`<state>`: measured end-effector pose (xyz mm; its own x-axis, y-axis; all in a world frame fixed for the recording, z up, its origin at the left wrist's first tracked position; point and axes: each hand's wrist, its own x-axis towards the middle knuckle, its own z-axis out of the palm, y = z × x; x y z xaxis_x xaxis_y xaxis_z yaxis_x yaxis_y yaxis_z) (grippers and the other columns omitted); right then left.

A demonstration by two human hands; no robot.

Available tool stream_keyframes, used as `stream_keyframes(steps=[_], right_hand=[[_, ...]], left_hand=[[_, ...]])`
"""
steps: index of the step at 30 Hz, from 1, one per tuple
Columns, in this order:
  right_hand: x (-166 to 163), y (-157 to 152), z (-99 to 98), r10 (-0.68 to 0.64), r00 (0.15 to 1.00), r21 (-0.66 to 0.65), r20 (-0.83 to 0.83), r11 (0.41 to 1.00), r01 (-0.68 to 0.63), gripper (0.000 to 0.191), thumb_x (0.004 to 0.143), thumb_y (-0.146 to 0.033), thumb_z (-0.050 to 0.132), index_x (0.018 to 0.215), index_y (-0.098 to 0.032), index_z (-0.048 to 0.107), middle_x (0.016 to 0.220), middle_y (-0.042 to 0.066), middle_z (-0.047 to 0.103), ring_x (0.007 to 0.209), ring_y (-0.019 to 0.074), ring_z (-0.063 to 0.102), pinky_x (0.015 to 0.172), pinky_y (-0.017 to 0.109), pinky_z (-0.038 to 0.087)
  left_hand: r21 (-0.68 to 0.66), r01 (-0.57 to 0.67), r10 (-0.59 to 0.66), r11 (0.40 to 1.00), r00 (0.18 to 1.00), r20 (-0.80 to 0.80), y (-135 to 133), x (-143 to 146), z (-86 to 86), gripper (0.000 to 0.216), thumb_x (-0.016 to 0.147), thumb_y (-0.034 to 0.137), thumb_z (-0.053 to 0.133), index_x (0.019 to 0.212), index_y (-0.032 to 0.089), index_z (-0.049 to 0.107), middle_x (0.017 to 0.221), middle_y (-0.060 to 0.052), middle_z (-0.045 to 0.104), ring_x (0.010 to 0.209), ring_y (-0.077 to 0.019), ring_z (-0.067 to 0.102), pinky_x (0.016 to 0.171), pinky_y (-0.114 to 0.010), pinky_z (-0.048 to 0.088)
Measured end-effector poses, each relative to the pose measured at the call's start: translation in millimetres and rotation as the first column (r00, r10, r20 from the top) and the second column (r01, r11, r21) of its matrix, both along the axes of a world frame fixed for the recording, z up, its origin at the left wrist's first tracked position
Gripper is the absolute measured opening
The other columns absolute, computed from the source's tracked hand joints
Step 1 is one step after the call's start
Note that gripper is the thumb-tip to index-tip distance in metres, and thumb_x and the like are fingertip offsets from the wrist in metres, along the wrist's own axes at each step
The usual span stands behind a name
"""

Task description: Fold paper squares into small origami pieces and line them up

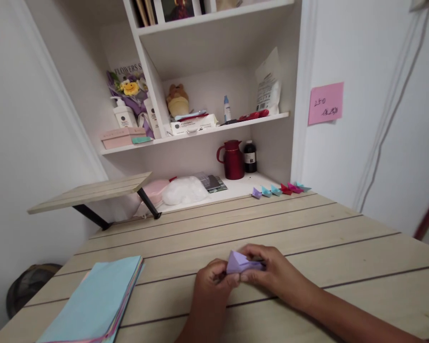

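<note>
A small folded piece of purple paper is held between both hands above the near middle of the table. My left hand pinches its left lower edge between thumb and fingers. From the other side, my right hand grips the right part, thumb in front and fingers behind. The paper has a raised, pointed part on the left and a flatter part running right. My fingers cover some of its edges. To the left lies a stack of coloured paper with a light blue sheet on top.
Small folded paper boats in several colours line the table's far right edge. Behind stand a red jug and a dark bottle. A raised wooden stand is at the far left; a pink note hangs on the wall.
</note>
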<state>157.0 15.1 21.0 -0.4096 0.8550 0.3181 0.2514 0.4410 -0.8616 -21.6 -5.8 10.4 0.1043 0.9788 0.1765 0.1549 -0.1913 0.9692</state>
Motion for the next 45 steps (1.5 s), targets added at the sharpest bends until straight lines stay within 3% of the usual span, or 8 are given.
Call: stream_keyframes(steps=[3, 7, 15, 23, 27, 31, 36, 45], right_hand=[[0.7, -1.5, 2.6, -0.078, 0.994, 0.085, 0.073, 0.994, 0.072, 0.016, 0.075, -0.026, 0.067, 0.064, -0.020, 0.057, 0.065, -0.002, 0.057, 0.067, 0.0162, 0.054, 0.061, 0.026, 0.038], [0.9, -2.3, 5.0, -0.123, 0.983, 0.191, 0.137, 0.977, 0.096, 0.017, 0.077, -0.025, 0.066, 0.065, -0.020, 0.055, 0.066, -0.002, 0.059, 0.069, 0.0165, 0.054, 0.064, 0.026, 0.037], [0.0, -2.9, 3.1, -0.090, 0.970, 0.221, 0.226, 0.974, 0.038, 0.021, 0.078, -0.027, 0.065, 0.064, -0.019, 0.051, 0.062, -0.003, 0.055, 0.064, 0.0148, 0.048, 0.062, 0.026, 0.034], [-2.6, -4.6, -0.6, 0.018, 0.984, 0.071, 0.178, 0.997, -0.031, 0.021, 0.073, -0.024, 0.069, 0.063, -0.019, 0.050, 0.063, -0.004, 0.053, 0.062, 0.0133, 0.046, 0.059, 0.024, 0.032], [-4.2, -2.9, -7.8, 0.068, 0.998, -0.147, 0.013, 0.987, -0.066, 0.022, 0.072, -0.027, 0.068, 0.064, -0.019, 0.049, 0.060, -0.006, 0.044, 0.058, 0.0111, 0.038, 0.054, 0.023, 0.028], [-4.4, 3.8, -10.2, -0.034, 0.967, -0.281, -0.252, 0.959, -0.040, 0.027, 0.072, -0.037, 0.069, 0.066, -0.019, 0.049, 0.062, -0.005, 0.044, 0.058, 0.0109, 0.038, 0.054, 0.023, 0.029], [-3.1, 7.3, -3.8, -0.184, 0.920, -0.290, -0.345, 0.953, 0.081, 0.034, 0.069, -0.045, 0.072, 0.061, -0.019, 0.051, 0.056, -0.004, 0.050, 0.056, 0.0126, 0.045, 0.057, 0.025, 0.034], [-9.7, -1.3, -6.8, -0.066, 0.930, -0.286, -0.360, 0.957, -0.042, 0.029, 0.071, -0.042, 0.072, 0.069, -0.017, 0.056, 0.066, -0.002, 0.055, 0.056, 0.0122, 0.049, 0.055, 0.025, 0.041]], left_hand=[[0.034, 0.046, -0.046, 0.998, 0.999, -0.004, 0.6, 0.5, -2.9, 0.009, 0.072, 0.021, 0.063, 0.074, 0.017, 0.071, 0.080, -0.003, 0.062, 0.080, -0.0186, 0.058, 0.075, -0.027, 0.046], [0.147, -0.027, 0.022, 0.989, 0.999, 0.035, 3.1, 0.2, -6.2, 0.019, 0.071, 0.022, 0.066, 0.088, 0.017, 0.073, 0.099, -0.007, 0.059, 0.094, -0.0220, 0.058, 0.084, -0.031, 0.048], [0.140, -0.108, 0.097, 0.984, 0.992, 0.087, -1.1, -1.4, 4.2, 0.009, 0.073, 0.023, 0.064, 0.068, 0.016, 0.067, 0.080, -0.004, 0.057, 0.076, -0.0174, 0.055, 0.068, -0.026, 0.044], [-0.049, -0.121, 0.130, 0.991, 0.955, 0.268, -9.0, -1.0, 9.1, 0.034, 0.082, 0.041, 0.059, 0.059, 0.016, 0.058, 0.058, 0.002, 0.047, 0.058, -0.0122, 0.045, 0.057, -0.023, 0.037], [-0.122, -0.096, 0.134, 0.988, 0.923, 0.361, -8.2, -3.4, 5.0, 0.037, 0.085, 0.047, 0.054, 0.084, 0.013, 0.069, 0.086, -0.007, 0.067, 0.080, -0.0200, 0.060, 0.073, -0.029, 0.045], [-0.145, -0.086, 0.146, 0.986, 0.862, 0.485, -0.2, -3.4, 2.5, 0.053, 0.083, 0.059, 0.053, 0.117, 0.018, 0.060, 0.111, -0.012, 0.065, 0.090, -0.0229, 0.064, 0.083, -0.036, 0.047], [-0.112, -0.023, 0.064, 0.993, 0.923, 0.379, 5.3, 3.2, -1.9, 0.046, 0.066, 0.049, 0.077, 0.093, 0.014, 0.066, 0.081, -0.008, 0.070, 0.066, -0.0179, 0.065, 0.071, -0.032, 0.049], [-0.129, -0.110, 0.145, 0.985, 0.941, 0.306, 4.8, 6.6, -4.6, 0.035, 0.059, 0.043, 0.080, 0.076, 0.014, 0.069, 0.056, -0.002, 0.065, 0.052, -0.0140, 0.057, 0.058, -0.026, 0.044]])
